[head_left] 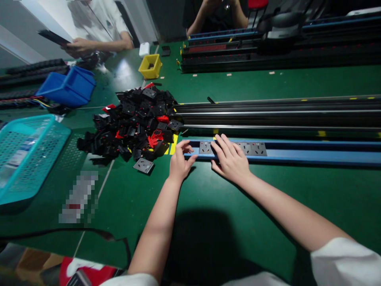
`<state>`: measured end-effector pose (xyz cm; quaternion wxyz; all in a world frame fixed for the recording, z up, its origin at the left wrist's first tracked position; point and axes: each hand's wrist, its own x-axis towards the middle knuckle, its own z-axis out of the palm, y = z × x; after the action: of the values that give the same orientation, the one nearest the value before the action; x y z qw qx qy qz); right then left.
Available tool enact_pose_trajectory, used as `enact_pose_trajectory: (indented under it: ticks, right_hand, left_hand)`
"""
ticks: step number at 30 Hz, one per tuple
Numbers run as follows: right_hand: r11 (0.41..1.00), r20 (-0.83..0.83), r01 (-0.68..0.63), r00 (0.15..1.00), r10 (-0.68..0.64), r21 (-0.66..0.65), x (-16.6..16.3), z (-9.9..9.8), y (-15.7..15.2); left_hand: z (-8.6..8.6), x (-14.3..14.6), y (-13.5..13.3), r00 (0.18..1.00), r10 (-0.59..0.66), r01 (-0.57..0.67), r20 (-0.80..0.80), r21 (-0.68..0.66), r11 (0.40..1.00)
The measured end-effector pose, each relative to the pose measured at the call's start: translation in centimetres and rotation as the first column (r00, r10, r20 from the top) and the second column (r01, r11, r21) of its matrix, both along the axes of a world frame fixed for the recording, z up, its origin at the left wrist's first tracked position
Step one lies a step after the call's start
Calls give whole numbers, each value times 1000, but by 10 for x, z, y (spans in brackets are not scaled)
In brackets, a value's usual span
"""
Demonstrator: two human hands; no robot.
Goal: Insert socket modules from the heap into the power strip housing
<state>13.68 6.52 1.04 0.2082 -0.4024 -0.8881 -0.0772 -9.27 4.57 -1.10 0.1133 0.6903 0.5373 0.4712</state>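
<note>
A long blue rail (312, 155) lies across the green table, with several grey socket modules (253, 148) set into its left part. My left hand (180, 161) curls round the rail's left end, fingers bent against it. My right hand (230, 158) lies flat on the rail with fingers stretched over a module between the other sockets (205, 147). A heap of black and red socket parts (133, 123) sits just left of the rail end. One loose module (143, 165) lies at the heap's near edge.
Black rails (276, 115) run behind the blue one, more at the back (268, 55). A teal basket (26, 155), a blue bin (70, 85) and a yellow bin (150, 65) stand to the left. Two other people sit across the table.
</note>
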Motion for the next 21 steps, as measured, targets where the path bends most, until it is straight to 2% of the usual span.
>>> enact_pose_trajectory:
  ticks: [3, 7, 11, 16, 21]
  right_hand:
    - [999, -2, -31, 1000, 31, -8, -7, -1, -3]
    - [982, 8, -175, 984, 176, -70, -20, -2, -10]
    - [964, 15, -230, 972, 234, -133, -26, -2, -14]
    - [963, 25, -233, 971, 238, -138, -26, 0, -13]
    - [964, 3, -229, 973, 231, -135, -19, 0, -12]
  left_hand:
    - [1, -2, 3, 955, 129, -126, 267, -28, 992]
    - [4, -4, 9, 870, 290, -249, 399, -153, 956]
    - [5, -4, 11, 858, 312, -253, 409, -193, 948]
    - [7, -2, 8, 887, 296, -243, 356, -185, 952]
    - [8, -2, 7, 877, 288, -239, 385, -171, 956]
